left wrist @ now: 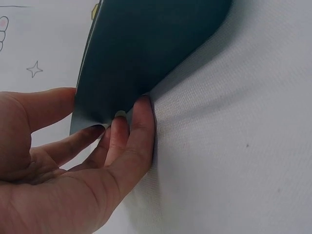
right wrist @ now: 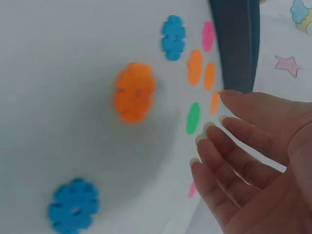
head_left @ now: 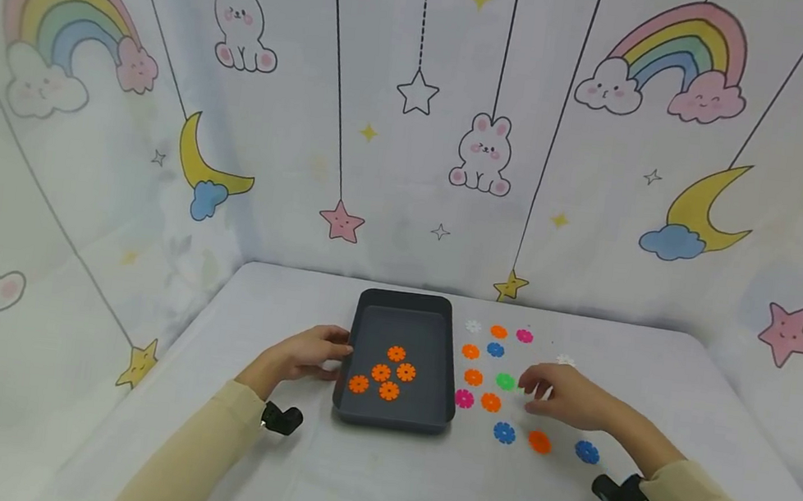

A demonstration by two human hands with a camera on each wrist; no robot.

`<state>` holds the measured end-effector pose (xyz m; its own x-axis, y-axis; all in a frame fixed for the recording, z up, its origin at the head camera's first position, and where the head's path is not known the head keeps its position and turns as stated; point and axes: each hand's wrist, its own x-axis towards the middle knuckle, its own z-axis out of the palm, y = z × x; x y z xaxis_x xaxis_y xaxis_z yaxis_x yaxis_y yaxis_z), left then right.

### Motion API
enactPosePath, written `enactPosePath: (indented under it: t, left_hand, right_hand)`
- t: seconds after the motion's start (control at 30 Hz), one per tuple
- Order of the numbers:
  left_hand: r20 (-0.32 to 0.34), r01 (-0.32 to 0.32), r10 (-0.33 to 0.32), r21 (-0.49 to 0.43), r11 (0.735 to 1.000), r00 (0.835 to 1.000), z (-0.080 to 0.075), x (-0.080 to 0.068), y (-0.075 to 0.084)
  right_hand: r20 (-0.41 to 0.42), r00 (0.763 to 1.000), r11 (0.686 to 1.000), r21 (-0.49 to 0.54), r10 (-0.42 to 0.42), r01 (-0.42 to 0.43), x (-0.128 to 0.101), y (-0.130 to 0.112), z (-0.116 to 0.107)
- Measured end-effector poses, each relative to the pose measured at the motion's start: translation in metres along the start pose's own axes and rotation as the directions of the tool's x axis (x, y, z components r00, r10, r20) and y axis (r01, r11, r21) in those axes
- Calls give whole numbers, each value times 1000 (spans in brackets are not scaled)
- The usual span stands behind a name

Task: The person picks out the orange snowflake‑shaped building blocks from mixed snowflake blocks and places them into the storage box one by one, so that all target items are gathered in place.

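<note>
A dark grey rectangular tray [head_left: 392, 425] stands on the table with several orange flower-shaped discs [head_left: 389, 391] lying in it. My left hand [head_left: 308, 353] grips its left side: one digit hooks over the rim, while other fingers [left wrist: 141, 117] touch the outer wall low by the tablecloth. Over the loose discs right of the tray hovers my right hand [head_left: 567, 395], fingers loosely bent and apart, nothing visible between them. Nearest to its fingertips lies a green disc [head_left: 505, 381]; a white disc [head_left: 565, 359] is partly hidden behind it.
Loose discs lie scattered right of the tray: orange [head_left: 539, 442], blue [head_left: 587, 452], pink [head_left: 464, 399] and white [head_left: 473, 326]. The white-covered table [head_left: 374, 487] meets a printed cloth backdrop [head_left: 412, 161] behind and at both sides.
</note>
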<state>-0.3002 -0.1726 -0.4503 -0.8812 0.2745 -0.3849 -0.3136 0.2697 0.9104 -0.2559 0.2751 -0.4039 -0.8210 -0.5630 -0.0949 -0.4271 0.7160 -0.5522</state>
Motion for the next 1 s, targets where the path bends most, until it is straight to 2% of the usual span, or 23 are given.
enactPosePath:
  t: [0.23, 0.5, 0.77, 1.0]
  left_hand:
    - [-5, 2, -2, 4, 1000, 1000, 0, -2, 4]
    - [-3, 8, -8, -4, 1000, 1000, 1, -2, 2]
    - [-5, 7, -7, 2, 1000, 1000, 1, -1, 0]
    - [0, 8, -8, 8, 1000, 1000, -1, 0, -1]
  right_hand:
    - [40, 999, 996, 80, 22, -25, -21, 18, 7]
    - [128, 991, 980, 188, 44, -68, -33, 25, 13]
    - [153, 985, 974, 197, 84, -113, -36, 25, 15]
    - [138, 989, 981, 183, 45, -70, -33, 24, 15]
